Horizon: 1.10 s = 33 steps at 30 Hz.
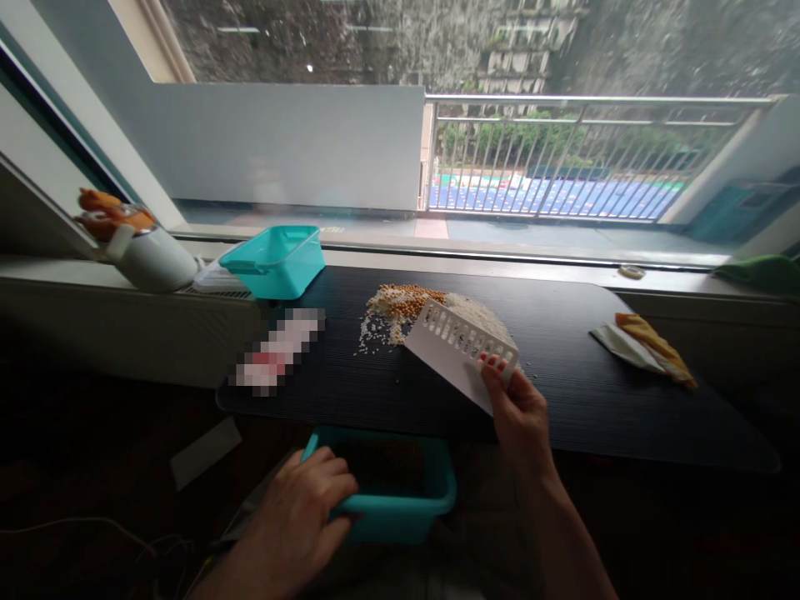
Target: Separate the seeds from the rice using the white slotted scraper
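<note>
Head view: card in one hand over the table, bin in the other below it

The right hand pinches a slotted white card by its right end, fingers closed on it beside the holes. The card is tilted above the middle of the table, its slotted edge up against the rice and beans; whether it touches them, I cannot tell. The left hand is closed over the left rim of a bin, which sits below the table's near edge. What lies in that bin is too dark to make out.

The card looks thin, light and fairly stiff, probably plastic, so a pinch should be enough. Held by one end only, it may flex or twist if pushed hard; a hold nearer the middle of its plain edge would steady it. The slots are likely its weak line, so the solid part is the better place to grasp.

The grain calls for gentle handling: beans look round and apt to roll, rice small and apt to scatter across the table. The bin seems rigid, its rim a sound hold. A second bin stands at the table's far left corner, and a packet lies on the table's right side.
</note>
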Tool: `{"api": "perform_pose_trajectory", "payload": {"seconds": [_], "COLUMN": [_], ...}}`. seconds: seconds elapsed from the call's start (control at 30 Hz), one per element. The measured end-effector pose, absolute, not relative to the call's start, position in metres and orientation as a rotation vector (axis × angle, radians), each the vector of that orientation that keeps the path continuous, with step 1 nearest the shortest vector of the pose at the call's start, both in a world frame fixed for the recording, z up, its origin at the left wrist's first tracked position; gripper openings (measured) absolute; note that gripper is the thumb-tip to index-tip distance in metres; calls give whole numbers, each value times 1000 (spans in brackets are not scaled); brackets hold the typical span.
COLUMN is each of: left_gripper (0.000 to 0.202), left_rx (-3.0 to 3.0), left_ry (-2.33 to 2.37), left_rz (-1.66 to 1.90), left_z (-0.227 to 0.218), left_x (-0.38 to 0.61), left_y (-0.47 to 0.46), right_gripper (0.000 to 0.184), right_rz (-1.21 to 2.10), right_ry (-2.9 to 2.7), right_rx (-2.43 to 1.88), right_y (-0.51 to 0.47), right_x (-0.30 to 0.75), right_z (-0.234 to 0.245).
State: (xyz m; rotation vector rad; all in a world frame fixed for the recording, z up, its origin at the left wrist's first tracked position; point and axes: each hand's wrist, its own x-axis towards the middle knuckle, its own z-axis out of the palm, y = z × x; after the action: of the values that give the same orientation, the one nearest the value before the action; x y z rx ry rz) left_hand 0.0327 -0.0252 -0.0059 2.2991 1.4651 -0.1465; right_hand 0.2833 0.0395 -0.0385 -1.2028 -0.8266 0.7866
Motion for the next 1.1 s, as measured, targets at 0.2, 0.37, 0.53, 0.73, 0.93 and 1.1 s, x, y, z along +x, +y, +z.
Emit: {"api": "perform_pose_trajectory", "payload": {"seconds": [0.2,0.37,0.53,0.73,0.93,1.1], "left_gripper": [11,11,11,11,11,11], "left_rx": [2306,2293,2300,2299,2291,2288], "left_ry": [1463,1450,1462,1455,1467,1464], "left_rz": [-135,-135,-180,-148,-149,-143], "left_z": [-10,-6,-4,-6,-5,-5], "left_x": [33,35,37,36,36,35], "left_y": [-22,-22,-20,-19,-20,-18], "right_gripper": [32,32,33,35,35,33], "right_rz": [669,768,809,795,847,835], "right_ry": [-881,-932,-947,-965,-1000,-972], "right_rx": [-1200,-1179,-1202,-1200,-1211,-1206], "right_y": [54,61,52,56,56,51], "right_x": [306,298,301,297,296,298], "right_z": [-32,-26,-23,-19,-18,-19]}}
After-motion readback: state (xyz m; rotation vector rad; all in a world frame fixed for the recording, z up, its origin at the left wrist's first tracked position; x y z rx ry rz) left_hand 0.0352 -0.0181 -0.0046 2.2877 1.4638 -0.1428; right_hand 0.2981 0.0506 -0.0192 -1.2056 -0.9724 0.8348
